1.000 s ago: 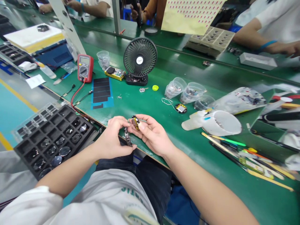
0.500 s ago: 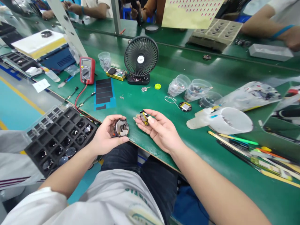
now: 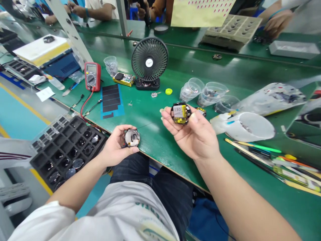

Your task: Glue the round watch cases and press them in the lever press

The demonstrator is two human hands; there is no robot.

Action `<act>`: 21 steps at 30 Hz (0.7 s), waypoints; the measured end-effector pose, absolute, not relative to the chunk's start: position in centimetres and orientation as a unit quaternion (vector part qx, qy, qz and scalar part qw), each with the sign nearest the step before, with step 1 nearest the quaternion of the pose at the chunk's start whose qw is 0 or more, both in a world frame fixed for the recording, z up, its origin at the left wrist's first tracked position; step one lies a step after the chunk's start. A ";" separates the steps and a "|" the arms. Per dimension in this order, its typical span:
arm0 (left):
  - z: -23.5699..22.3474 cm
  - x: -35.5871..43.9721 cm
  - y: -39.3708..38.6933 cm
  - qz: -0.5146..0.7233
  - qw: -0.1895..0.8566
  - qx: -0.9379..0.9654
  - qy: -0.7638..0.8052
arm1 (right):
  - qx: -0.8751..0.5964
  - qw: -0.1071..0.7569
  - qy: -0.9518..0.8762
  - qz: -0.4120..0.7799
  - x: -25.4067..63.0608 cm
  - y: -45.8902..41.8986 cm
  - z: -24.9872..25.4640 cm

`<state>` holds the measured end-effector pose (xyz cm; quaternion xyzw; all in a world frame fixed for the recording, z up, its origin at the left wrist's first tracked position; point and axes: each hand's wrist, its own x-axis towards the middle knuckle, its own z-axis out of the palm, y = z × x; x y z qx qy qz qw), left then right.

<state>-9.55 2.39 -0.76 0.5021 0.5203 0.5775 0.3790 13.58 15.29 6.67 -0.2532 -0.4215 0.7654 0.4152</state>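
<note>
My left hand (image 3: 115, 144) cradles a round watch case (image 3: 131, 138) in its palm, with the open back facing up and a shiny inner surface showing. My right hand (image 3: 194, 134) is raised above the green bench mat (image 3: 147, 130), its fingertips holding a round electronic watch module (image 3: 180, 113) with a yellow-edged battery and white label on top. The hands are apart, and neither touches the mat as far as I can see. A small yellow-and-black part (image 3: 201, 111) lies on the mat just past my right fingers.
A black compartment tray (image 3: 52, 139) holding round watch parts sits left of the bench edge. Across the mat stand a multimeter (image 3: 92, 76), black desk fan (image 3: 149, 62), clear plastic cups (image 3: 190, 90) and a white container (image 3: 247, 127). A co-worker's hand (image 3: 278, 20) is at top right.
My right hand has risen and moved right, turning the module's battery side toward me. The watch case, held edge-on a second ago, now lies open side up in my left palm.
</note>
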 end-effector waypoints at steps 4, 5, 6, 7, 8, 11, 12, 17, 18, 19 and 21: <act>-1.0 -9.6 2.5 0.571 0.383 0.506 0.520 | -0.278 0.438 -0.438 0.734 14.5 16.1 7.5; -1.0 -9.6 2.5 0.575 0.382 0.504 0.519 | -0.285 0.443 -0.447 0.723 14.8 16.3 7.6; -1.0 -9.5 2.5 0.581 0.380 0.501 0.517 | -0.293 0.447 -0.460 0.709 15.0 16.5 7.8; -1.1 -9.5 2.6 0.587 0.376 0.497 0.516 | -0.302 0.450 -0.474 0.694 15.4 16.7 7.9; -1.1 -9.6 2.6 0.592 0.373 0.494 0.516 | -0.310 0.452 -0.488 0.678 15.7 16.9 8.1; -1.3 -9.8 2.7 0.598 0.362 0.490 0.521 | -0.327 0.466 -0.513 0.642 16.7 17.5 8.5; -1.4 -9.9 2.7 0.600 0.358 0.489 0.522 | -0.325 0.480 -0.511 0.635 17.0 17.7 8.6; -2.0 -10.3 2.9 0.609 0.320 0.507 0.519 | -0.311 0.510 -0.474 0.647 17.2 18.2 8.5; -2.1 -10.3 2.9 0.604 0.304 0.513 0.528 | -0.317 0.495 -0.476 0.654 17.0 18.1 8.3; -2.2 -10.4 2.9 0.597 0.285 0.521 0.540 | -0.325 0.476 -0.480 0.661 16.8 18.1 8.1; -2.4 -10.6 2.9 0.566 0.241 0.543 0.571 | -0.335 0.440 -0.490 0.674 16.3 17.8 7.8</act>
